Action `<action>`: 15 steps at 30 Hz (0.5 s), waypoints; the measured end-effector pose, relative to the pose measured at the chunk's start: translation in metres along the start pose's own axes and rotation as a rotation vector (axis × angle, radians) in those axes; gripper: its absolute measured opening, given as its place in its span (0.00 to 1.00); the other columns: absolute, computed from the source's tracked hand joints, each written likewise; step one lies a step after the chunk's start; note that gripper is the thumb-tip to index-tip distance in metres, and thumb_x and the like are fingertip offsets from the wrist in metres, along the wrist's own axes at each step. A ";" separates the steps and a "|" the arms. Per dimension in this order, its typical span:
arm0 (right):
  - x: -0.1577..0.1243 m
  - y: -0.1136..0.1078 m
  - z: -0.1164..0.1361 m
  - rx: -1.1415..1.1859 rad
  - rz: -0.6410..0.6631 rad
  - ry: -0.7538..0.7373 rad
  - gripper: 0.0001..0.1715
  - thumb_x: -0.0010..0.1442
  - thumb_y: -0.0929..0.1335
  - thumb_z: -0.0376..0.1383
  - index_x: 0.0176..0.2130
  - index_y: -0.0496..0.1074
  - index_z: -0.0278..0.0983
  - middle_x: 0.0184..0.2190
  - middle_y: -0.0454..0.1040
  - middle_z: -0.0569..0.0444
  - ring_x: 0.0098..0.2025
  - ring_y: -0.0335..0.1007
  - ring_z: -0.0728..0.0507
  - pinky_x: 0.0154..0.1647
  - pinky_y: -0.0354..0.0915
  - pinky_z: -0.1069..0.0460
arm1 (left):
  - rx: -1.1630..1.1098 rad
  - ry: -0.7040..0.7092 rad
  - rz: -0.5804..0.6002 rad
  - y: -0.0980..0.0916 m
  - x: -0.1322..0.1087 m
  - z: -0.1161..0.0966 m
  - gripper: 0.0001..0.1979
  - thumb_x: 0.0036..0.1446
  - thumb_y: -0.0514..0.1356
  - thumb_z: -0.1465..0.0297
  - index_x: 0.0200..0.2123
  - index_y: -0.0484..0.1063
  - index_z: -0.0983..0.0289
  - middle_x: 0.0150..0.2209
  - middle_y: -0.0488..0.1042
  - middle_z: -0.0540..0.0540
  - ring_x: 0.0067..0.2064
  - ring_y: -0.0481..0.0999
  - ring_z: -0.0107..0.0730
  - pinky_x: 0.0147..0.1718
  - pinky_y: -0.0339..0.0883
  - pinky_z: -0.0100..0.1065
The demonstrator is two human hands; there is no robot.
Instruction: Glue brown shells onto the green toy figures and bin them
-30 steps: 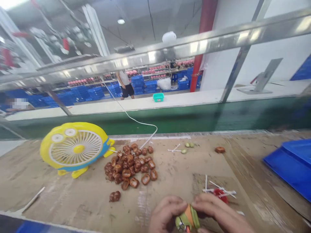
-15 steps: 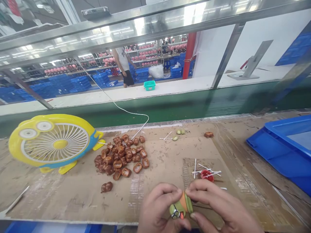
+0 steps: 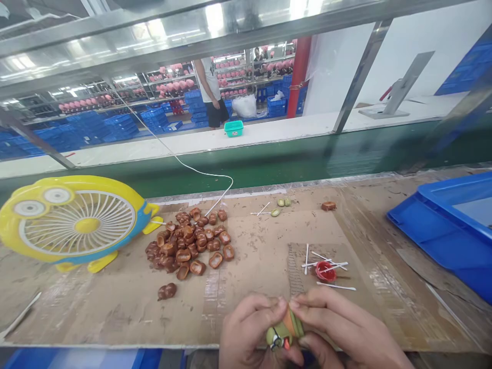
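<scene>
Both hands come together at the bottom of the view around a small olive-green toy figure [image 3: 275, 334] with an orange band and a dark-and-white face detail. My left hand [image 3: 248, 328] grips its left side, thumb and fingertips pinching it. My right hand [image 3: 342, 325] pinches the right end, where a green rim shows beside the orange. Parts of the figure are hidden behind my fingers. Just beyond my right hand sits a small red cup [image 3: 326, 272], with cotton swabs [image 3: 331, 267] lying across and around it on a piece of cardboard.
A pile of brown hollow moulded pieces [image 3: 192, 241] lies left of centre, beside a yellow fan [image 3: 86, 225]. Several green pieces [image 3: 275, 212] and a lone brown piece [image 3: 328, 205] lie farther back. A blue bin [image 3: 434, 225] stands right; a teal basket [image 3: 233, 129] sits beyond the green barrier.
The view has shifted slightly, so the table things appear a little higher and farther left. Both hands keep hold of the figure in nearly the same pose. The person in the background has moved right.
</scene>
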State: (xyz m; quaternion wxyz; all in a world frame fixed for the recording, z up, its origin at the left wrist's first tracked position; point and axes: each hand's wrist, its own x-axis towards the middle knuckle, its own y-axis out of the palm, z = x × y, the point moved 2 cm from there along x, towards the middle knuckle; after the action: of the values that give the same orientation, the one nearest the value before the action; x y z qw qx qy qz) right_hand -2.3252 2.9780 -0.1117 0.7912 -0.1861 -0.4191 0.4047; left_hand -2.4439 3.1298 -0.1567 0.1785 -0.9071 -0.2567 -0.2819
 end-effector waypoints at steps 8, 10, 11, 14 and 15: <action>0.010 0.009 -0.001 -0.120 -0.079 -0.016 0.21 0.68 0.64 0.24 0.56 0.72 0.38 0.47 0.77 0.48 0.48 0.76 0.46 0.50 0.76 0.54 | -0.454 -0.657 -0.065 0.006 0.018 -0.007 0.20 0.53 0.76 0.64 0.50 0.83 0.57 0.47 0.84 0.60 0.46 0.83 0.40 0.45 0.78 0.34; 0.013 0.011 0.003 -0.102 -0.080 -0.079 0.21 0.68 0.63 0.24 0.57 0.72 0.36 0.47 0.78 0.48 0.49 0.75 0.45 0.52 0.75 0.52 | -0.648 -0.834 -0.080 0.009 0.018 -0.009 0.21 0.49 0.78 0.66 0.47 0.82 0.61 0.43 0.83 0.58 0.42 0.82 0.36 0.41 0.77 0.31; 0.013 0.012 0.005 -0.074 -0.076 -0.106 0.22 0.68 0.63 0.23 0.58 0.72 0.35 0.47 0.78 0.48 0.50 0.75 0.45 0.54 0.74 0.52 | -0.710 -0.883 -0.078 0.010 0.018 -0.009 0.20 0.48 0.78 0.67 0.45 0.82 0.62 0.40 0.82 0.56 0.39 0.80 0.32 0.39 0.75 0.28; 0.008 0.010 0.010 -0.013 -0.104 -0.087 0.25 0.68 0.65 0.25 0.62 0.68 0.35 0.52 0.77 0.47 0.56 0.73 0.46 0.60 0.71 0.53 | -0.893 -0.937 -0.060 0.015 0.018 -0.010 0.15 0.51 0.77 0.69 0.39 0.78 0.65 0.34 0.78 0.52 0.33 0.75 0.24 0.33 0.68 0.24; 0.003 0.008 0.009 -0.020 -0.127 -0.046 0.25 0.68 0.66 0.27 0.62 0.67 0.36 0.53 0.76 0.47 0.57 0.73 0.45 0.61 0.71 0.53 | -0.976 -0.929 -0.058 0.016 0.017 -0.010 0.14 0.52 0.76 0.69 0.38 0.78 0.65 0.33 0.77 0.52 0.33 0.74 0.24 0.33 0.67 0.24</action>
State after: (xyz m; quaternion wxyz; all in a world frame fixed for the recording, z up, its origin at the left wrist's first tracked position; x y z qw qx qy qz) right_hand -2.3357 2.9849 -0.1097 0.8035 -0.1580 -0.4521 0.3536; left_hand -2.4267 3.1191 -0.1415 -0.3885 -0.9035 -0.1744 0.0493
